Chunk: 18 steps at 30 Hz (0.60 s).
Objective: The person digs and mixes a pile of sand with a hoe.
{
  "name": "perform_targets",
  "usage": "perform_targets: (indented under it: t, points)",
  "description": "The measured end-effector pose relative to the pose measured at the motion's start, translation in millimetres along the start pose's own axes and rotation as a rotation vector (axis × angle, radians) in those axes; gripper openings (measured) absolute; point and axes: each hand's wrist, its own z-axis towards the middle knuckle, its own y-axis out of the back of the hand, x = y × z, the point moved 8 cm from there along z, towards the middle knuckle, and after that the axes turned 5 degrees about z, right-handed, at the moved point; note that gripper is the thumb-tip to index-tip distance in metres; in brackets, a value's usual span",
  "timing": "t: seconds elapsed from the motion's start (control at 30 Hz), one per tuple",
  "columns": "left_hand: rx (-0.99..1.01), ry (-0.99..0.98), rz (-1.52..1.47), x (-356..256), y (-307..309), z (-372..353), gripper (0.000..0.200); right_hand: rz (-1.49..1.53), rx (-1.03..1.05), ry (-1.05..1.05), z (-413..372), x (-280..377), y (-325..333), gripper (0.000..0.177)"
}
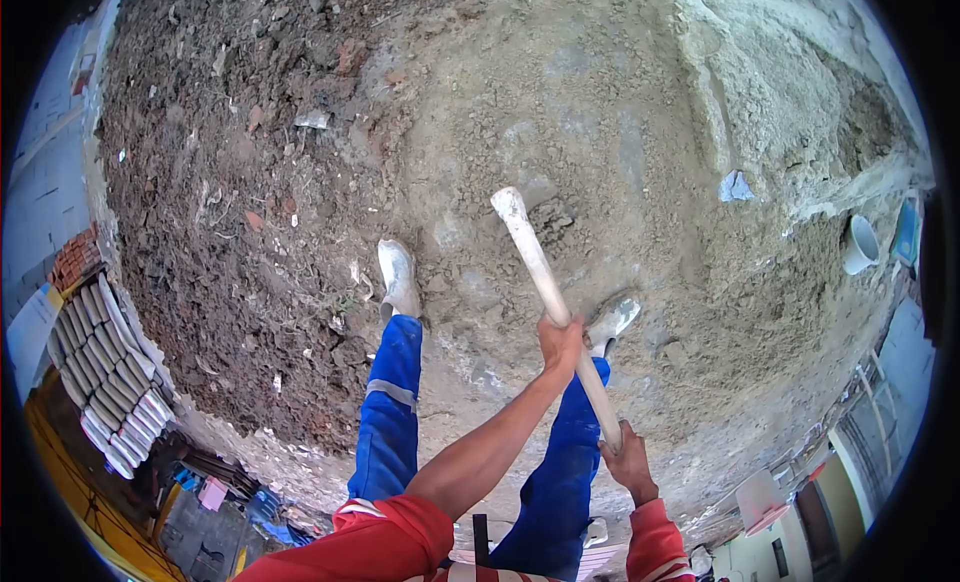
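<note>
My left hand [561, 345] is wrapped round the middle of a long, pale wooden handle of a digging tool [537, 267]. Further down, near the handle's lower end, my right hand [627, 458] also grips it. The handle slants up and left, its flared far end over loose soil [562, 220] ahead of my feet. Whatever blade it carries blends with the dirt, so I cannot make out its shape. On either side of the handle stand my boots, the left boot [398, 277] further out and the right boot [613, 320] close beside the wood.
Dark, cloddy soil [240, 252] with rubble covers the left. A raised pale ledge [780, 92] runs along the upper right, with a blue scrap [735, 186] beside it. A white bucket [860, 246] is at far right. Stacked bags [105, 367] stand at far left.
</note>
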Motion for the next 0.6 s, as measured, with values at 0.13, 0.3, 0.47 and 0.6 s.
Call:
perform_targets:
  t: [0.13,0.3,0.47,0.6]
  points:
    - [0.062,-0.347,0.006,-138.2,-5.3,5.1,0.019,0.136,-0.213,0.118,73.7,64.9,-1.0,0.044]
    - [-0.066,-0.944,0.222,-355.1,11.2,38.3,0.037,0.470,-0.321,0.512,229.9,257.9,-2.4,0.051]
    - [-0.394,-1.235,0.577,-383.8,25.8,177.6,0.043,0.549,-0.321,0.509,332.4,336.6,-46.2,0.037]
    - [-0.329,-0.835,0.915,-354.7,24.5,225.6,0.049,0.577,-0.183,0.230,287.8,325.6,-55.1,0.040]
